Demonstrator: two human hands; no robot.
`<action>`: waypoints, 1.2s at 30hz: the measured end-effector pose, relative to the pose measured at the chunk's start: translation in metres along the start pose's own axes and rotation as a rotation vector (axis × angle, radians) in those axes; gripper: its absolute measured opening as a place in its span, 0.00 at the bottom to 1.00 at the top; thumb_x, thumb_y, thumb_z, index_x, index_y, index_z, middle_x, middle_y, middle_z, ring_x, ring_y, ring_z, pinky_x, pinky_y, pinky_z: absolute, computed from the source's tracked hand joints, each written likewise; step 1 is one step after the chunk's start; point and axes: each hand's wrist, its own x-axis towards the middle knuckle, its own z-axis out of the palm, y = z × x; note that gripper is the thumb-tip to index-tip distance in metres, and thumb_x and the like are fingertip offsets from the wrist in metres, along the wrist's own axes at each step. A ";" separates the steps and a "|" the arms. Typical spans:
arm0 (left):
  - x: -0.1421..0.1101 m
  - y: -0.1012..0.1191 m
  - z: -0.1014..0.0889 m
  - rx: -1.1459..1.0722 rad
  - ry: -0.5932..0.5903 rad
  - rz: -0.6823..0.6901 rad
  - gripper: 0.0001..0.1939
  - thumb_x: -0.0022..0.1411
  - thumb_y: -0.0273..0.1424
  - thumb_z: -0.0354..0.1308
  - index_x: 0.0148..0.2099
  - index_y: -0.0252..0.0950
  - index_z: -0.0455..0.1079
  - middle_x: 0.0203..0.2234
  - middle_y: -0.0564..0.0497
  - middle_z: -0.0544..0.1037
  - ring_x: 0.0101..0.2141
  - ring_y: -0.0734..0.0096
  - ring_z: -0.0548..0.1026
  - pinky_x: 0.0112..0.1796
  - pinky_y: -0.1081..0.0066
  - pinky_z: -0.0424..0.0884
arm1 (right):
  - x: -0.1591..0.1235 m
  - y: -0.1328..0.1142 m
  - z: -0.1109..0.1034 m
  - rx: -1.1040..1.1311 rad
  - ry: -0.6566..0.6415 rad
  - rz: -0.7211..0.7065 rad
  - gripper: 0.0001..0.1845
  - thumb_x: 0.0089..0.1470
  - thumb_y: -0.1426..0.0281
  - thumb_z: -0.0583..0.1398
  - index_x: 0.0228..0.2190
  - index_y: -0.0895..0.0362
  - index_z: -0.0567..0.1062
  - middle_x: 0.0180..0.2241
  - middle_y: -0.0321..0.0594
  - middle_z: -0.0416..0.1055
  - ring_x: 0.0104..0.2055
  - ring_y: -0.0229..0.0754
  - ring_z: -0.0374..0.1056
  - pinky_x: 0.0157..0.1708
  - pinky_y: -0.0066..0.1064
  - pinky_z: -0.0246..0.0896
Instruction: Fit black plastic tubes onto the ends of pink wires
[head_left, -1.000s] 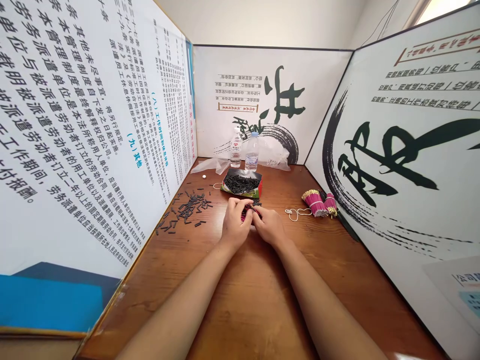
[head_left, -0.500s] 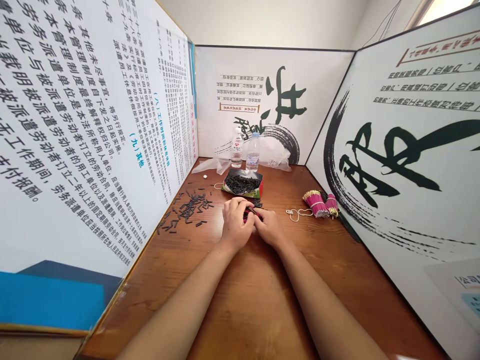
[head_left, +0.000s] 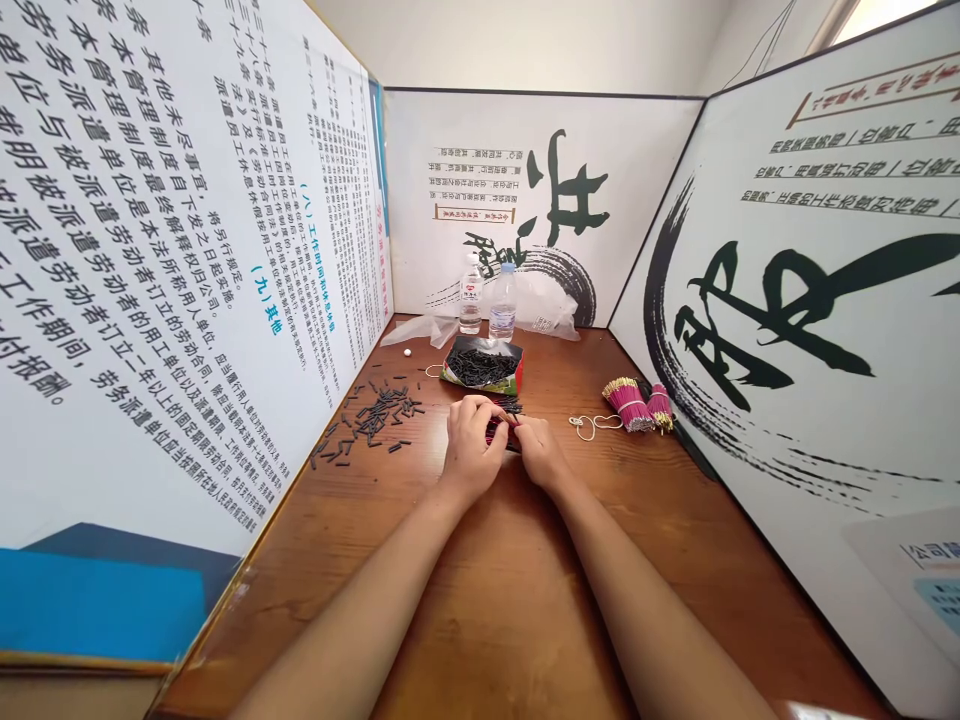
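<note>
My left hand (head_left: 471, 445) and my right hand (head_left: 540, 452) meet at the middle of the wooden table (head_left: 525, 600), both closed around a small bunch of magenta wires (head_left: 501, 430). The fingertips pinch at its top, and most of the bunch is hidden by the fingers. Just beyond the hands lies an open packet of short black tubes (head_left: 482, 365). More loose black tubes (head_left: 375, 415) are scattered to the left.
Two tied bundles of magenta wires (head_left: 637, 405) and a white rubber band (head_left: 589, 425) lie to the right. Two water bottles (head_left: 487, 300) and clear plastic bags (head_left: 544, 315) stand at the back. Printed boards (head_left: 187, 250) wall in the table on three sides.
The hands stay together on the bunch; the fingers have shifted slightly, and the view has moved a little.
</note>
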 end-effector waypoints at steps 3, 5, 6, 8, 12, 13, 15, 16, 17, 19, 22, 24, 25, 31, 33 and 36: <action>0.000 0.000 0.000 0.007 -0.003 -0.003 0.04 0.59 0.27 0.54 0.37 0.36 0.68 0.38 0.48 0.69 0.42 0.63 0.64 0.46 0.62 0.60 | 0.000 0.001 0.000 0.014 0.000 -0.006 0.14 0.52 0.68 0.43 0.17 0.55 0.55 0.18 0.33 0.56 0.22 0.36 0.51 0.24 0.29 0.41; 0.000 0.001 0.000 0.016 -0.007 -0.004 0.04 0.58 0.27 0.54 0.38 0.36 0.68 0.38 0.48 0.69 0.43 0.63 0.64 0.46 0.62 0.60 | 0.000 0.002 0.001 0.016 -0.004 -0.001 0.14 0.52 0.68 0.43 0.17 0.55 0.55 0.18 0.33 0.56 0.22 0.36 0.50 0.24 0.29 0.41; 0.000 0.001 0.000 0.022 -0.010 -0.006 0.04 0.58 0.27 0.54 0.38 0.36 0.68 0.38 0.48 0.69 0.43 0.63 0.64 0.47 0.62 0.60 | 0.000 0.002 0.001 0.020 -0.007 -0.003 0.14 0.52 0.68 0.44 0.17 0.55 0.55 0.18 0.33 0.56 0.23 0.36 0.50 0.24 0.29 0.41; 0.000 0.002 0.000 0.035 -0.016 -0.008 0.04 0.58 0.27 0.54 0.37 0.37 0.68 0.39 0.48 0.69 0.43 0.63 0.64 0.47 0.62 0.60 | 0.001 0.003 0.001 0.036 -0.010 -0.018 0.13 0.52 0.68 0.44 0.17 0.55 0.55 0.19 0.34 0.57 0.23 0.36 0.50 0.24 0.29 0.41; 0.000 0.002 0.000 0.046 -0.009 -0.010 0.03 0.58 0.27 0.54 0.36 0.37 0.68 0.38 0.48 0.68 0.43 0.63 0.64 0.47 0.62 0.60 | 0.001 0.004 0.001 0.068 -0.009 -0.042 0.13 0.52 0.69 0.44 0.17 0.55 0.55 0.18 0.33 0.56 0.22 0.35 0.48 0.23 0.29 0.40; 0.000 0.002 0.000 0.044 -0.006 -0.010 0.03 0.58 0.27 0.54 0.36 0.37 0.68 0.38 0.48 0.68 0.43 0.63 0.64 0.47 0.62 0.60 | 0.001 0.004 0.002 0.073 -0.012 -0.043 0.13 0.52 0.69 0.44 0.18 0.55 0.55 0.18 0.33 0.56 0.22 0.35 0.48 0.23 0.29 0.40; 0.000 0.001 0.001 0.040 -0.004 -0.008 0.03 0.58 0.27 0.54 0.36 0.37 0.67 0.38 0.48 0.68 0.42 0.64 0.64 0.46 0.62 0.61 | 0.001 0.003 0.002 0.079 -0.016 -0.043 0.13 0.52 0.69 0.44 0.18 0.55 0.56 0.18 0.33 0.56 0.22 0.35 0.48 0.24 0.29 0.40; -0.001 0.001 0.001 0.040 -0.003 -0.007 0.03 0.58 0.26 0.54 0.36 0.36 0.67 0.38 0.48 0.68 0.42 0.64 0.64 0.46 0.62 0.61 | 0.000 0.003 0.002 0.080 -0.016 -0.042 0.13 0.52 0.69 0.44 0.18 0.55 0.56 0.18 0.33 0.57 0.22 0.35 0.48 0.24 0.29 0.41; -0.001 0.000 0.001 0.041 -0.002 -0.006 0.03 0.58 0.26 0.53 0.36 0.36 0.67 0.38 0.48 0.68 0.42 0.64 0.64 0.46 0.62 0.61 | 0.000 0.002 0.002 0.079 -0.014 -0.040 0.13 0.52 0.69 0.44 0.17 0.55 0.56 0.19 0.33 0.57 0.22 0.35 0.49 0.24 0.29 0.41; -0.001 0.000 0.001 0.047 0.001 -0.003 0.03 0.59 0.26 0.53 0.36 0.36 0.66 0.38 0.47 0.68 0.42 0.64 0.64 0.46 0.62 0.61 | 0.000 0.002 0.002 0.073 -0.011 -0.038 0.14 0.52 0.69 0.44 0.17 0.55 0.57 0.19 0.33 0.58 0.22 0.35 0.49 0.24 0.29 0.41; -0.001 0.000 0.002 0.054 0.010 0.002 0.02 0.59 0.27 0.52 0.37 0.35 0.65 0.38 0.47 0.67 0.42 0.64 0.64 0.46 0.62 0.61 | 0.000 0.003 0.002 0.066 -0.011 -0.036 0.14 0.52 0.68 0.44 0.17 0.55 0.57 0.19 0.33 0.58 0.22 0.35 0.49 0.24 0.29 0.41; -0.001 0.000 0.002 0.052 0.033 0.002 0.02 0.59 0.26 0.52 0.36 0.35 0.64 0.37 0.47 0.67 0.41 0.64 0.64 0.45 0.63 0.61 | 0.000 0.003 0.002 0.063 -0.012 -0.031 0.14 0.53 0.68 0.45 0.17 0.55 0.57 0.18 0.33 0.59 0.22 0.35 0.49 0.24 0.29 0.41; -0.001 0.000 0.002 0.050 0.047 0.000 0.02 0.59 0.26 0.51 0.36 0.35 0.64 0.36 0.47 0.67 0.40 0.65 0.64 0.45 0.63 0.61 | 0.000 0.004 0.002 0.059 -0.013 -0.028 0.14 0.53 0.68 0.45 0.17 0.55 0.57 0.18 0.33 0.59 0.22 0.35 0.49 0.24 0.29 0.41; 0.001 -0.002 0.002 0.042 0.076 0.002 0.02 0.61 0.27 0.49 0.36 0.35 0.63 0.35 0.48 0.66 0.39 0.65 0.64 0.44 0.63 0.62 | 0.000 0.005 0.003 0.036 -0.002 -0.014 0.14 0.53 0.69 0.45 0.17 0.56 0.56 0.18 0.33 0.58 0.22 0.35 0.49 0.24 0.29 0.40; 0.001 -0.002 0.001 0.032 0.089 0.003 0.03 0.62 0.27 0.48 0.36 0.35 0.63 0.35 0.47 0.66 0.39 0.65 0.64 0.44 0.63 0.62 | 0.001 0.006 0.003 0.028 0.000 -0.011 0.15 0.53 0.69 0.45 0.17 0.56 0.56 0.18 0.33 0.58 0.22 0.35 0.50 0.24 0.29 0.40; 0.001 -0.003 0.000 0.010 0.117 -0.006 0.05 0.63 0.28 0.47 0.36 0.35 0.62 0.36 0.47 0.65 0.39 0.66 0.64 0.43 0.64 0.62 | 0.001 0.006 0.003 0.024 -0.004 -0.006 0.15 0.53 0.68 0.45 0.17 0.56 0.57 0.17 0.33 0.58 0.22 0.35 0.51 0.24 0.28 0.41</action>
